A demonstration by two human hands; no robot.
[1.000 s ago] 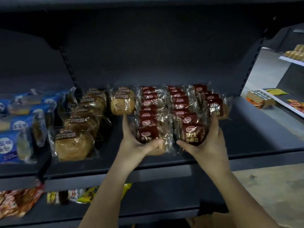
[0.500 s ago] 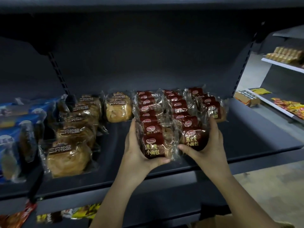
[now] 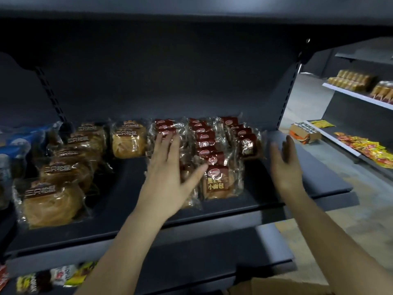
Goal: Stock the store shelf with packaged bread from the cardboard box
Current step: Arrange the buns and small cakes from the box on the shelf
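Three rows of red-labelled bread packs (image 3: 214,158) stand on the dark shelf (image 3: 293,182), running from the back to near the front edge. My left hand (image 3: 170,167) lies flat with spread fingers over the left row, covering its front packs. My right hand (image 3: 285,165) hovers open to the right of the packs, palm facing left, holding nothing. The front pack of the middle row (image 3: 219,184) stands free between my hands. A corner of the cardboard box (image 3: 276,287) shows at the bottom edge.
Round golden bread packs (image 3: 53,201) fill the shelf to the left, with blue packs (image 3: 17,145) beyond them. Snack bags (image 3: 53,277) lie on the shelf below. Another shelving unit (image 3: 357,96) with goods stands at the right across the aisle.
Both hands have let go of the front bread packs. The left hand moved up flat onto the left row, and the right hand swung out to the right, open.
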